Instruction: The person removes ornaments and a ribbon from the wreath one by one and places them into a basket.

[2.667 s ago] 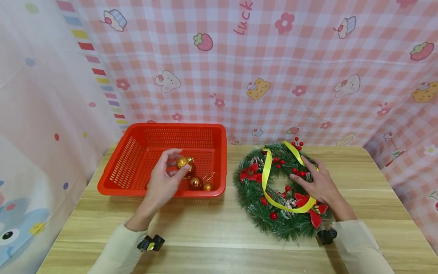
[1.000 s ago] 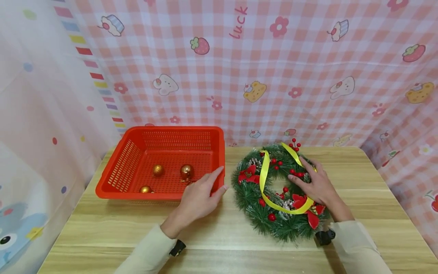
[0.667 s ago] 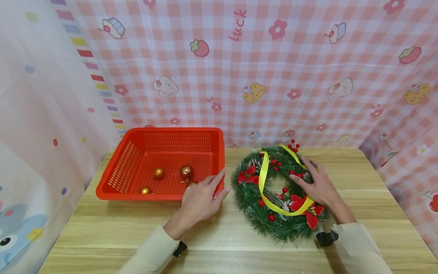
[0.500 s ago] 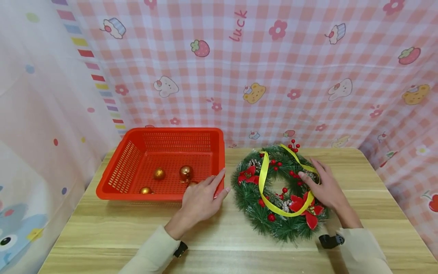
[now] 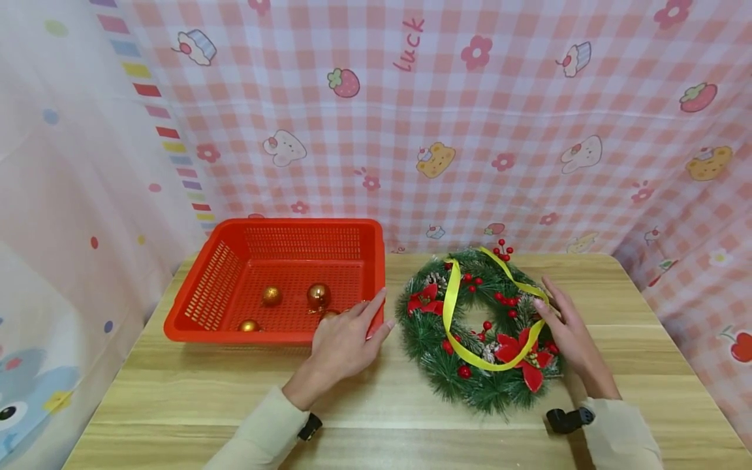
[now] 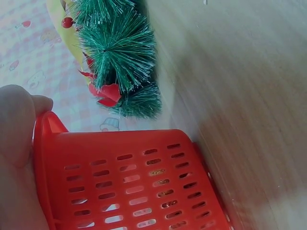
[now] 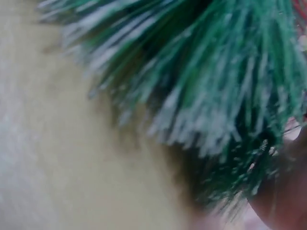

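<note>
The wreath (image 5: 478, 329) lies flat on the right half of the desk (image 5: 376, 418), green needles with red berries, red bows and a yellow ribbon (image 5: 449, 307) looped across it. The right hand (image 5: 566, 329) rests against the wreath's right edge, fingers straight and together, touching the needles and the ribbon there without gripping anything. In the right wrist view the needles fill the frame, blurred.

Just left of the wreath stands the red basket (image 5: 235, 261), on the left half of the desk. The left hand (image 5: 346, 343) lies on the desk at the basket's near right corner, fingers fairly straight and touching the rim, holding nothing. The left wrist view shows a finger against that corner, with the wreath just beyond.

Inside the basket lie gold baubles (image 5: 318, 296), loose on the floor and apart from each other.

Behind the desk hangs a pink checked cloth (image 5: 470, 117).
</note>
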`<state>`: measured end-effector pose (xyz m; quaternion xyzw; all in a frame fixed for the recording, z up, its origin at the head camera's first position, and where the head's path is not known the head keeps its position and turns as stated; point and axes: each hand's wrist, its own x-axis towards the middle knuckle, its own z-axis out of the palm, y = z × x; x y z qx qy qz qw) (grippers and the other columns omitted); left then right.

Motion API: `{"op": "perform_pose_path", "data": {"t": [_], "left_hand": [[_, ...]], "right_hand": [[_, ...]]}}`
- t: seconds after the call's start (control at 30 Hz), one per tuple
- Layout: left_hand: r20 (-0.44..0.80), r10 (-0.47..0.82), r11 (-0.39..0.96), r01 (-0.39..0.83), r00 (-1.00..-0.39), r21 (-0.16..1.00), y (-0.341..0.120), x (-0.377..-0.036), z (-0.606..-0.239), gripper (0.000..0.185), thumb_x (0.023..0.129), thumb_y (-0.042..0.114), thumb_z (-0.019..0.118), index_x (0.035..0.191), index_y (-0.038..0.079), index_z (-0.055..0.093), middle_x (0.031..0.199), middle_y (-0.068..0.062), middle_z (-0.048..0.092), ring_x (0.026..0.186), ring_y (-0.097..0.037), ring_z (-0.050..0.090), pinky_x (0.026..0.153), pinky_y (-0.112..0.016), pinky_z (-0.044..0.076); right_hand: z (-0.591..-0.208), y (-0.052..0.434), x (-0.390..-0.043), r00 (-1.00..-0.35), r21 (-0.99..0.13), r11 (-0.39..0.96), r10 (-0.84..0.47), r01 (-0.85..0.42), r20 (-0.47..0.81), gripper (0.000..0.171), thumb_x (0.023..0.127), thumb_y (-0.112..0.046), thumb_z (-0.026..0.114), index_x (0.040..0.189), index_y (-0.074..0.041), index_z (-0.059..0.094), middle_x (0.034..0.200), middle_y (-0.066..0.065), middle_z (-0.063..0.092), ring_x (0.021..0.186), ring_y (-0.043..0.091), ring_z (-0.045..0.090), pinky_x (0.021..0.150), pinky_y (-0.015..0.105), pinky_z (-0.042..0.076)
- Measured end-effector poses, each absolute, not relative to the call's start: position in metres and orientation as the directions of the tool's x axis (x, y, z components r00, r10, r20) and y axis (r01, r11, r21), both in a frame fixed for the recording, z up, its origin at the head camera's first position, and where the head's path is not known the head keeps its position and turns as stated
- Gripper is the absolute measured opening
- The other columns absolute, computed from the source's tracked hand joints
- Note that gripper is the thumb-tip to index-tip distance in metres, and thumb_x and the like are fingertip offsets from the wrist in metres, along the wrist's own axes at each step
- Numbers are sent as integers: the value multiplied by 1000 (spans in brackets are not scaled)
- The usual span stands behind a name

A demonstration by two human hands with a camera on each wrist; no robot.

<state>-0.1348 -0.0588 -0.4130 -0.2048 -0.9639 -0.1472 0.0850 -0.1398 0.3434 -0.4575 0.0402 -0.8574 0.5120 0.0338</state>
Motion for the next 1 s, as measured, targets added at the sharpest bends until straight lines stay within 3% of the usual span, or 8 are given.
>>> {"op": "perform_pose_path", "data": {"t": [0.23,0.4,0.47,0.53,0.63,0.67,0.83,1.0], "left_hand": [[192,356,876,398,-915,273,-58,-136,-414,60,100,53,47,154,32,35,133,-8,64,46,-9,39,42,-25,31],[182,354,871,395,-917,294,-57,-136,-413,60,100,52,48,154,31,35,133,-10,63,47,-13,44,42,-27,34],[175,348,871,387,-921,302,-55,-135,-412,60,100,51,49,154,30,35,137,-12,60,63,-21,61,52,-32,45],[184,343,862,386,-921,328,-52,-133,-409,61,99,48,53,153,25,39,142,-16,55,92,-30,66,72,-42,54],[273,359,821,441,-892,362,-41,-130,-405,58,96,39,62,147,14,47,146,-22,47,128,-40,49,100,-55,44],[316,370,795,474,-874,379,-36,-129,-404,56,95,35,65,143,11,51,147,-23,45,130,-40,46,104,-57,41],[527,431,640,660,-732,394,0,-122,-402,35,91,23,71,122,9,65,135,-14,58,118,-29,52,98,-42,46],[438,576,509,723,-690,468,32,-112,-399,31,94,24,68,123,12,65,125,-3,67,108,-15,62,89,-26,51]], "right_hand": [[-465,345,-142,-993,-879,466,-98,-98,59,72,104,-31,51,160,-31,6,166,16,-2,149,44,-5,106,77,4],[-469,346,-141,-992,-880,465,-114,-102,55,76,102,-29,55,159,-33,5,166,14,-2,150,43,-6,106,77,2],[-470,347,-141,-992,-877,469,-116,-106,58,76,102,-29,55,159,-35,5,166,14,-2,150,43,-6,105,78,2],[-471,347,-141,-991,-875,472,-119,-110,61,76,102,-29,55,159,-36,5,166,13,-2,150,43,-6,105,78,2],[-471,346,-141,-991,-874,473,-121,-111,60,76,102,-30,55,158,-38,5,166,13,-3,149,43,-7,105,79,2],[-471,346,-141,-991,-873,475,-121,-112,61,75,102,-30,54,158,-38,5,166,13,-3,149,43,-7,104,79,2],[-471,345,-142,-990,-872,475,-125,-121,69,75,103,-30,53,158,-38,4,166,13,-3,150,41,-7,105,78,1],[-471,345,-144,-990,-873,474,-124,-113,61,76,103,-29,53,159,-34,3,166,13,-4,150,41,-8,106,77,1]]}}
